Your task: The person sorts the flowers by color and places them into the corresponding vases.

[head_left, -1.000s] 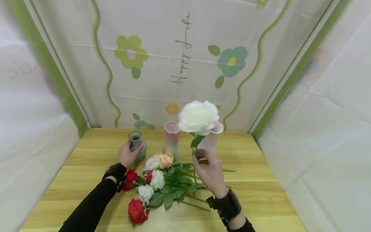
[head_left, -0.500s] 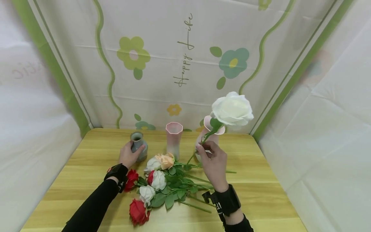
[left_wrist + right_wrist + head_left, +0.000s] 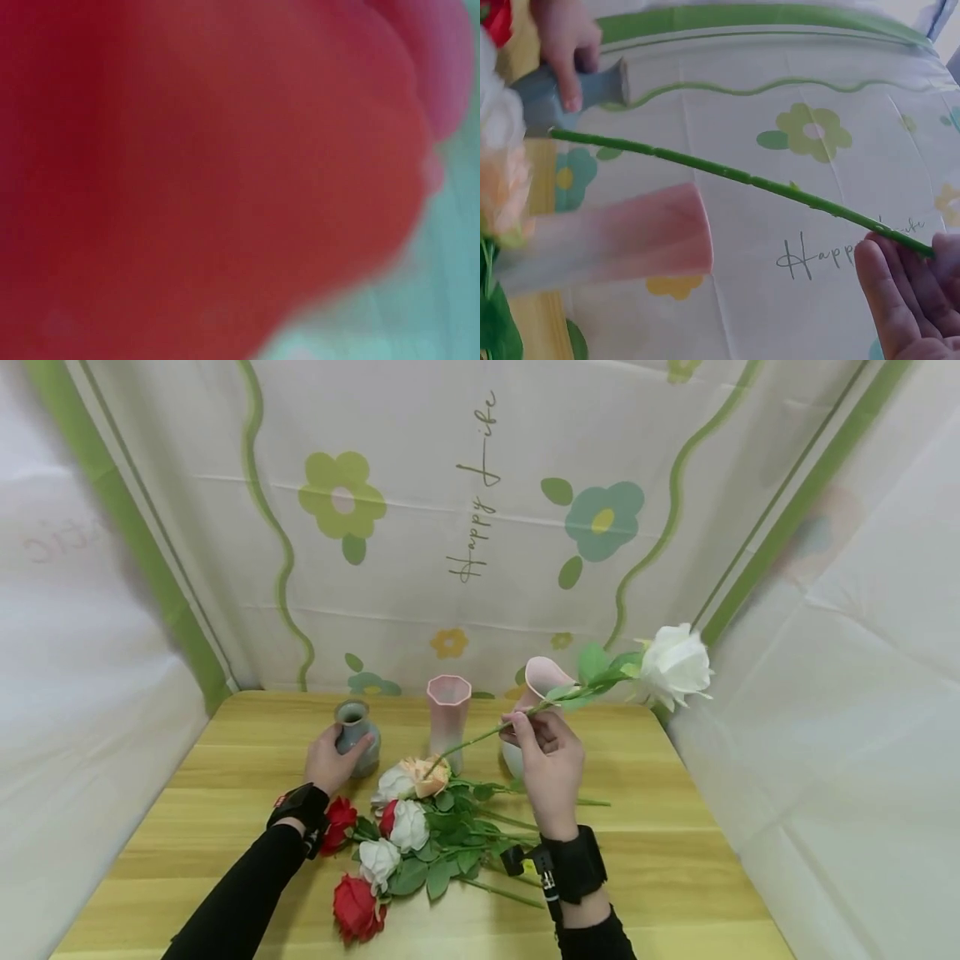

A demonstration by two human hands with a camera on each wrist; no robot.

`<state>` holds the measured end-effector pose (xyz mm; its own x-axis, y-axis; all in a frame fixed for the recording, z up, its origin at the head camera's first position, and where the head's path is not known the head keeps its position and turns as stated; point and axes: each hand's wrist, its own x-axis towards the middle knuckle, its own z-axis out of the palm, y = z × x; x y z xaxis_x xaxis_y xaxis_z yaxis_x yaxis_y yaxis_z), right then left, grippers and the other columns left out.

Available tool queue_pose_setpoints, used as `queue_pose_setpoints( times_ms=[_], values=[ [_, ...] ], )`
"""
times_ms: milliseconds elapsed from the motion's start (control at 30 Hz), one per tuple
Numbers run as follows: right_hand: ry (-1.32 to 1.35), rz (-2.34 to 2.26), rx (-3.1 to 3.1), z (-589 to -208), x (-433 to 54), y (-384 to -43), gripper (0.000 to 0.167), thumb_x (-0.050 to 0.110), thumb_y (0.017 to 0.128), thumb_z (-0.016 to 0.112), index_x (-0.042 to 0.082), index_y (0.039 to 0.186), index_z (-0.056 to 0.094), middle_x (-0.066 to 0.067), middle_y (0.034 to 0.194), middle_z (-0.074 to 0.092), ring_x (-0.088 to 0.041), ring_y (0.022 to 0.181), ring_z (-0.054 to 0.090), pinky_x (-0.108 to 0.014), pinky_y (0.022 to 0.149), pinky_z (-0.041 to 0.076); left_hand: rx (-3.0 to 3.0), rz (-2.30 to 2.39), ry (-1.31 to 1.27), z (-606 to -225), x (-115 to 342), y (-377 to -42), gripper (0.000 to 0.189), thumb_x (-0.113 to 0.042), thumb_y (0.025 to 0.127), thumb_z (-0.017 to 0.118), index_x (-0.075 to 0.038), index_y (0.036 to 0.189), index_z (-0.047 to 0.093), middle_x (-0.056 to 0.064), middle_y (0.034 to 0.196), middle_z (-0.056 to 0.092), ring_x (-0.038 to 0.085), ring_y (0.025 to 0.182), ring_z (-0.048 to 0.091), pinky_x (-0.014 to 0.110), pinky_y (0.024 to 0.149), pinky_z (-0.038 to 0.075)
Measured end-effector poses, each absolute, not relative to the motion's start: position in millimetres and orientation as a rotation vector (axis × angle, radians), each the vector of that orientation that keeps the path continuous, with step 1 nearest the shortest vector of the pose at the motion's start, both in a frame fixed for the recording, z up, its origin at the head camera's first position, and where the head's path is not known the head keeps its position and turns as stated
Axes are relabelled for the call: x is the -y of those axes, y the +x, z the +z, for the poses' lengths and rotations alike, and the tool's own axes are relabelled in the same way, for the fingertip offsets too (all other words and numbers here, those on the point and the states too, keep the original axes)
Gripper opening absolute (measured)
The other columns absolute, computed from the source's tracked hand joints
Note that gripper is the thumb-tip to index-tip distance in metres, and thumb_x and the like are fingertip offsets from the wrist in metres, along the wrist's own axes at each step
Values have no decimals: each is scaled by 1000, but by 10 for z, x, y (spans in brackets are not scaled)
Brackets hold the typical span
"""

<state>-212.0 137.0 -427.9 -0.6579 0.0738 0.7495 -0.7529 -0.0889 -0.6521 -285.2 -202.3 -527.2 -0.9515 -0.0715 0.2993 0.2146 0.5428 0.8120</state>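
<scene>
My right hand (image 3: pixel 551 764) pinches the green stem (image 3: pixel 735 175) of a white rose (image 3: pixel 675 667) above the table. The bloom leans to the right, and the stem's bare end points down to the left. With fingers and thumb around its body, my left hand (image 3: pixel 335 760) holds a small grey-blue vase (image 3: pixel 365 745) standing upright on the table. A red rose (image 3: pixel 339 825) lies beside the left wrist; blurred red petals (image 3: pixel 225 165) fill most of the left wrist view.
Several red, white and peach roses (image 3: pixel 408 825) lie in front with leaves and stems pointing right. Behind them stand a pink octagonal-rimmed vase (image 3: pixel 448 714) and a pink-and-white vase (image 3: pixel 543 677), partly hidden by the right hand. A printed curtain (image 3: pixel 405 585) encloses the wooden table (image 3: pixel 660 860).
The white rose has tipped over to the right, its stem end swinging up toward the left. My right hand has turned and lifted slightly. The left hand and grey-blue vase stay put.
</scene>
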Motion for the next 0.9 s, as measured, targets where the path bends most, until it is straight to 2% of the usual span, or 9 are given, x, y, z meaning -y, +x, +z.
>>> queue_pose_setpoints(
  times_ms=[167, 233, 367, 467, 633, 700, 733, 867, 900],
  values=[
    [660, 1919, 1513, -4540, -1376, -2408, 26, -10, 99, 50, -10, 124, 55, -28, 114, 61, -40, 100, 64, -46, 84, 54, 2489, -1364, -122, -5258, 2024, -2855, 53, -41, 94, 66, 3, 123, 56, 27, 122, 59, 44, 113, 55, 58, 94, 43],
    [625, 1960, 1491, -4721, -1405, -2570, 27, -7, 99, 51, -11, 126, 53, -30, 115, 60, -43, 100, 62, -51, 84, 53, 2492, -1366, -120, -5264, 2020, -2858, 52, -41, 94, 67, 2, 122, 57, 27, 122, 59, 44, 113, 55, 57, 95, 44],
    [642, 2050, 1399, -4979, -1413, -2823, 29, -1, 102, 51, -7, 130, 53, -29, 121, 59, -45, 105, 60, -52, 88, 52, 2492, -1360, -121, -5261, 2010, -2843, 51, -39, 95, 67, 3, 121, 56, 27, 122, 59, 44, 112, 55, 58, 94, 44],
    [521, 2175, 1343, -4630, -1234, -2630, 29, 4, 100, 57, -8, 126, 56, -30, 118, 60, -45, 105, 61, -53, 91, 50, 2492, -1363, -125, -5253, 2007, -2829, 52, -38, 95, 66, 4, 123, 55, 28, 122, 58, 45, 113, 55, 59, 94, 43],
    [507, 2233, 1284, -4253, -975, -2472, 27, 4, 98, 59, -8, 122, 59, -29, 115, 62, -40, 103, 63, -47, 92, 52, 2495, -1378, -113, -5247, 2010, -2819, 53, -40, 95, 67, 4, 124, 56, 27, 123, 58, 44, 113, 55, 58, 95, 43],
    [612, 2193, 1283, -4509, -965, -2730, 27, 2, 100, 55, -7, 126, 57, -27, 118, 61, -40, 105, 62, -47, 92, 51, 2488, -1385, -115, -5258, 2006, -2824, 55, -41, 94, 67, 4, 124, 56, 27, 123, 58, 44, 114, 55, 59, 95, 43],
    [555, 2197, 1318, -4393, -895, -2657, 27, 2, 101, 54, -9, 125, 56, -30, 119, 60, -43, 106, 61, -50, 93, 50, 2488, -1387, -114, -5257, 2006, -2822, 55, -41, 94, 67, 4, 125, 56, 27, 124, 58, 44, 114, 54, 59, 95, 43],
    [618, 2140, 1308, -5010, -786, -3250, 29, 5, 102, 52, -3, 131, 55, -26, 123, 60, -44, 105, 61, -51, 91, 51, 2487, -1384, -114, -5240, 1998, -2801, 55, -39, 95, 66, 4, 127, 55, 28, 126, 57, 45, 115, 54, 59, 96, 42],
    [606, 2128, 1313, -4970, -720, -3243, 29, 5, 102, 53, -3, 130, 56, -26, 122, 61, -43, 104, 62, -50, 90, 51, 2488, -1381, -111, -5233, 1996, -2793, 55, -39, 95, 66, 4, 126, 55, 28, 125, 57, 45, 115, 54, 59, 96, 42]
  ],
)
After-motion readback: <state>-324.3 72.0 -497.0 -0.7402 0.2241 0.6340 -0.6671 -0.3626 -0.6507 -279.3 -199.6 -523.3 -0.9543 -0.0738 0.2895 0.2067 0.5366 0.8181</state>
